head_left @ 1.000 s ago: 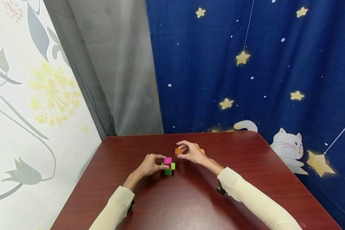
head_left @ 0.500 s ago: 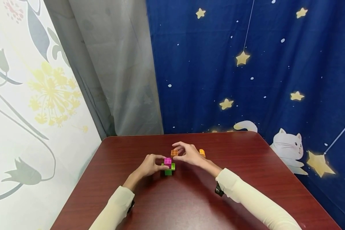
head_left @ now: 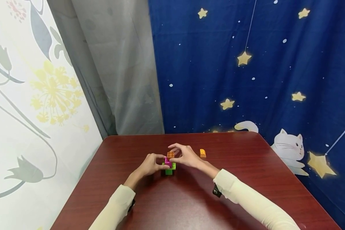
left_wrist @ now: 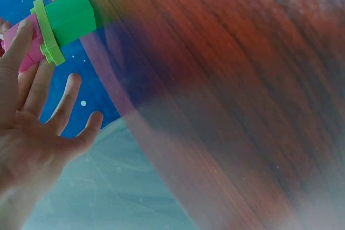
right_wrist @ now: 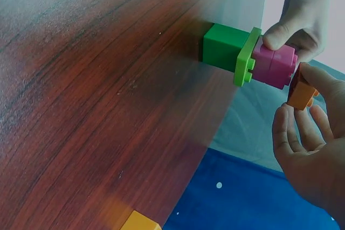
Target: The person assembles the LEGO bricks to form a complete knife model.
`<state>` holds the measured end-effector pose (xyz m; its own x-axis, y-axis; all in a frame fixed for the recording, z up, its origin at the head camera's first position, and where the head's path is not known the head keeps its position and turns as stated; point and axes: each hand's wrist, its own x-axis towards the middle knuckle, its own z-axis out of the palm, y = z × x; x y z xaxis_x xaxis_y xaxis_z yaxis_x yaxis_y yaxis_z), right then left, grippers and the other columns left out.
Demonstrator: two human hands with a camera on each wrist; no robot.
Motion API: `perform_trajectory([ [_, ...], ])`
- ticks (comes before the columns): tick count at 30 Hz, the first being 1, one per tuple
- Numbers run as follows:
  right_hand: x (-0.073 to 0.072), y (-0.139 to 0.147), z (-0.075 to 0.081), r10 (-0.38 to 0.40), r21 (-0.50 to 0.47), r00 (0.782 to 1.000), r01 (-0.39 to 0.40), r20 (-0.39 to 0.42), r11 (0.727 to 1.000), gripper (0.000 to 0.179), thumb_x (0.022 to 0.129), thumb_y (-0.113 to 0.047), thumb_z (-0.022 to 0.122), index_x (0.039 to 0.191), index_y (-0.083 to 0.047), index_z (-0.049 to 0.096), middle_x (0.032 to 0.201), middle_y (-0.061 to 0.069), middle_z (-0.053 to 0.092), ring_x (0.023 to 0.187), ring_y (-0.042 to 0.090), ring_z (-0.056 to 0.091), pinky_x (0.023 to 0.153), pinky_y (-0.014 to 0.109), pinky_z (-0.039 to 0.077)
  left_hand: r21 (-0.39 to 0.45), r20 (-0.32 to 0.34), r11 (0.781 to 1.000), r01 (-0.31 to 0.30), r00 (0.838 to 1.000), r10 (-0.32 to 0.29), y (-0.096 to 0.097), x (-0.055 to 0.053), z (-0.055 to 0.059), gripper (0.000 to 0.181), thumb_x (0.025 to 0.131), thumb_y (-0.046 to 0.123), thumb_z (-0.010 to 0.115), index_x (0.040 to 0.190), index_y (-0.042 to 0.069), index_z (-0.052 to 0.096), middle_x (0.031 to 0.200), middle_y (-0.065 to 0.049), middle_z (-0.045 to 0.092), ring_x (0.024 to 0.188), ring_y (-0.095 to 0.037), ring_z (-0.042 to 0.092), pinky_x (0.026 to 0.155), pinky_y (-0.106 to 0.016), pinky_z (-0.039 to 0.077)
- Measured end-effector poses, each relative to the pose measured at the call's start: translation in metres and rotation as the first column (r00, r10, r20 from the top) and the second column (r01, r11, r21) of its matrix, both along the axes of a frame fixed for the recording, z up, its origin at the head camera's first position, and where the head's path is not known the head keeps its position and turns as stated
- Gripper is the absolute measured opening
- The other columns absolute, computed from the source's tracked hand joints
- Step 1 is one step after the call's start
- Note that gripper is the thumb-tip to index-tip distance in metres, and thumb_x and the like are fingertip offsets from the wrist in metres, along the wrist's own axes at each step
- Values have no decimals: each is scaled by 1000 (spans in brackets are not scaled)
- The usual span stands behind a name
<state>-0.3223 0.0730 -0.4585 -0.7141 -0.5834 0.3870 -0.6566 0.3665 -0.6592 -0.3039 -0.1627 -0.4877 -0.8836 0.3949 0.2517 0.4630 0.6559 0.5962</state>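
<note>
The bench (head_left: pixel 172 204) spreads wide on the near side, its far edge running behind the stack (right_wrist: pixel 249 55), with a curved yellow-orange block (head_left: pixel 202 153) sitting out past the right hand (head_left: pixel 188 157). And here the left hand (head_left: pixel 150 165) pinches the stack's pink section (right_wrist: pixel 276 65), above lime plate (right_wrist: pixel 243 69) and green block (right_wrist: pixel 223 46), while the right pinches an orange block (head_left: pixel 171 155) right at the pink top, contact too close to call!

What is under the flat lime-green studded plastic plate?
A green plastic block, standing on the reddish-brown wood-grain table. The plate covers the block's top, so any studs there are hidden.
</note>
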Motion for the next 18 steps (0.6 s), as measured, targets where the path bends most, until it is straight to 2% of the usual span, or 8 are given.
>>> perform_trajectory([
  [7, 2, -6, -2, 6, 25, 1000, -6, -9, 1000, 52, 86, -12, 87, 132, -11, 65, 111, 6, 76, 94, 18, 71, 80, 38, 61, 29, 29, 1000, 13, 999, -14, -1, 0, -1, 47, 81, 37, 90, 115, 7, 79, 109, -7, 78, 105, -22, 70, 92, -46, 57],
  [18, 4, -9, -1, 6, 28, 1000, -6, 7, 1000, 52, 85, -12, 88, 132, -11, 65, 109, 7, 77, 94, 16, 73, 80, 36, 61, 40, 67, 998, 39, 997, -41, -1, -2, -1, 45, 83, 34, 89, 117, 7, 78, 108, -7, 78, 102, -24, 72, 89, -45, 58],
])
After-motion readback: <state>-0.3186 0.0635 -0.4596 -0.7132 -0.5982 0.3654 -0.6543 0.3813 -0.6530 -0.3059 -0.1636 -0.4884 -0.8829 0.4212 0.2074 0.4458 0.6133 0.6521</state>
